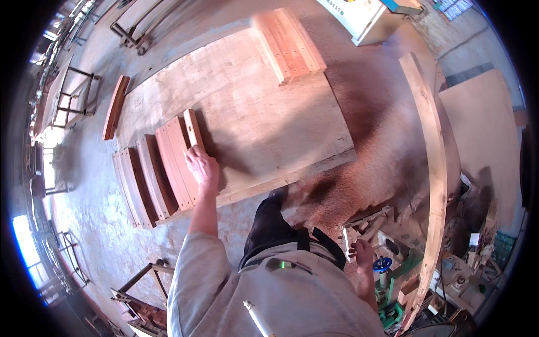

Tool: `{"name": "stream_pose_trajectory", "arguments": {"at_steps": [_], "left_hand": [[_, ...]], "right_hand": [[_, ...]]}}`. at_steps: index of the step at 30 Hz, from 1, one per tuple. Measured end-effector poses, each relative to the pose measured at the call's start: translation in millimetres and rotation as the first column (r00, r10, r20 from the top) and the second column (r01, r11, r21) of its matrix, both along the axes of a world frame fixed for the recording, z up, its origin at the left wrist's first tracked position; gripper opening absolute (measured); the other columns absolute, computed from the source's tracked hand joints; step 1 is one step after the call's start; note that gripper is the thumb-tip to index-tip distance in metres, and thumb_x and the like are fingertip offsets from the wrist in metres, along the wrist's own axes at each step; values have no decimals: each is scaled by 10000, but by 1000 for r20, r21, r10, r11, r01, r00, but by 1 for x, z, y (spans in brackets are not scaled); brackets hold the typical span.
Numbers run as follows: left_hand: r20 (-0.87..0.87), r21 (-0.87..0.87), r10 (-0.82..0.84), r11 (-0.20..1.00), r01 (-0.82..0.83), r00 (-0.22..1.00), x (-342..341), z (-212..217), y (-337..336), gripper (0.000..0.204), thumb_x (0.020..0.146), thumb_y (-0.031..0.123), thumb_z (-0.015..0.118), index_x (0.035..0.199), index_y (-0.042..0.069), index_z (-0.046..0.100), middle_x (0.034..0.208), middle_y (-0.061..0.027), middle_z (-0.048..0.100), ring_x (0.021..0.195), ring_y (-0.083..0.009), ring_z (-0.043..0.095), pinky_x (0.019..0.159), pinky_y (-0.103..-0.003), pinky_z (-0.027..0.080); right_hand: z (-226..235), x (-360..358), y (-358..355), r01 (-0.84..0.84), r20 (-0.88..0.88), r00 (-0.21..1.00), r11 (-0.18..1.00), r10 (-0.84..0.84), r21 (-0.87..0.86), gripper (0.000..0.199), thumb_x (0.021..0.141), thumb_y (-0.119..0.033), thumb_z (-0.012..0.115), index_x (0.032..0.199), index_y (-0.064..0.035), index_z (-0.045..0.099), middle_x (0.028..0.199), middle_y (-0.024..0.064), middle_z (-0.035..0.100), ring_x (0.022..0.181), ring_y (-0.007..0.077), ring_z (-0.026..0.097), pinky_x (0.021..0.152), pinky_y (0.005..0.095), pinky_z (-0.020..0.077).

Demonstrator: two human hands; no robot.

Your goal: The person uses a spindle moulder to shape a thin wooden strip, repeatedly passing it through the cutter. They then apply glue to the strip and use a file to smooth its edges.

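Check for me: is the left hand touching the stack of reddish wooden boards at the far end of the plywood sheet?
No, the left hand rests on the near row of curved reddish wooden slats, well apart from that far stack of reddish wooden boards.

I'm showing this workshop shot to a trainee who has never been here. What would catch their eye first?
Probably the row of reddish curved wooden slats laid side by side at the left edge of a big plywood sheet on the floor, with the left hand on the rightmost slat. Next, the long pale curved beam arching down the right side, above a cluttered machine area.

Grey long-sleeved top, dark trousers, dark shoe
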State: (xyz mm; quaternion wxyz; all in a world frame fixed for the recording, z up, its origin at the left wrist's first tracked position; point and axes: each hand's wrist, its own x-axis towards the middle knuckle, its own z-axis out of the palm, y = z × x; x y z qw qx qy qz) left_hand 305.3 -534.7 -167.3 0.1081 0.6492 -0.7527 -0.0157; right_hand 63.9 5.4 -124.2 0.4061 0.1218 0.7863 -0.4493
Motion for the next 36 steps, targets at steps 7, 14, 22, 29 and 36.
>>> {"name": "stream_pose_trajectory", "arguments": {"at_steps": [7, 14, 22, 29, 36], "left_hand": [[-900, 358, 271, 907, 222, 342, 4, 9, -2, 352, 807, 1, 504, 1157, -38, 490, 797, -115, 626, 712, -248, 631, 627, -355, 511], [-779, 343, 614, 589, 732, -128, -127, 108, 124, 264, 848, 29, 462, 1090, -13, 560, 956, -136, 622, 901, -261, 617, 869, -392, 499], [-557, 307, 771, -153, 939, 308, -239, 164, 357, 216, 931, 144, 508, 1082, 1, 568, 1029, -139, 629, 1028, -287, 583, 971, -439, 434], [-752, 262, 502, -367, 893, 427, -263, 176, 484, 205, 924, 261, 562, 1028, 87, 592, 957, -64, 657, 915, -193, 634, 832, -379, 526], [-678, 195, 492, -595, 779, 546, -331, 160, 507, 244, 913, 248, 587, 1042, 43, 618, 1068, -108, 661, 972, -240, 645, 865, -414, 543]], "right_hand": [[12, 31, 38, 118, 5, 993, 992, -118, -43, 261, 943, -232, 522, 1059, -2, 570, 849, 75, 617, 651, 127, 605, 535, 248, 501], [46, 59, 60, 147, -127, 975, 959, -182, -243, 296, 923, -152, 556, 1150, 39, 544, 920, 114, 639, 747, 177, 632, 623, 278, 526], [131, 61, 70, -91, -639, 741, 913, -206, -398, 532, 867, -40, 624, 1334, 4, 374, 1126, 122, 567, 895, 187, 619, 779, 312, 529], [126, 79, 181, 387, -290, 635, 620, -716, -682, 444, 902, -42, 589, 1304, -9, 402, 992, 119, 606, 790, 169, 632, 696, 309, 534], [155, 78, 282, 462, -186, 390, 367, -902, -807, 280, 904, -80, 616, 1150, -11, 501, 909, 72, 604, 738, 133, 620, 621, 270, 531]]}}
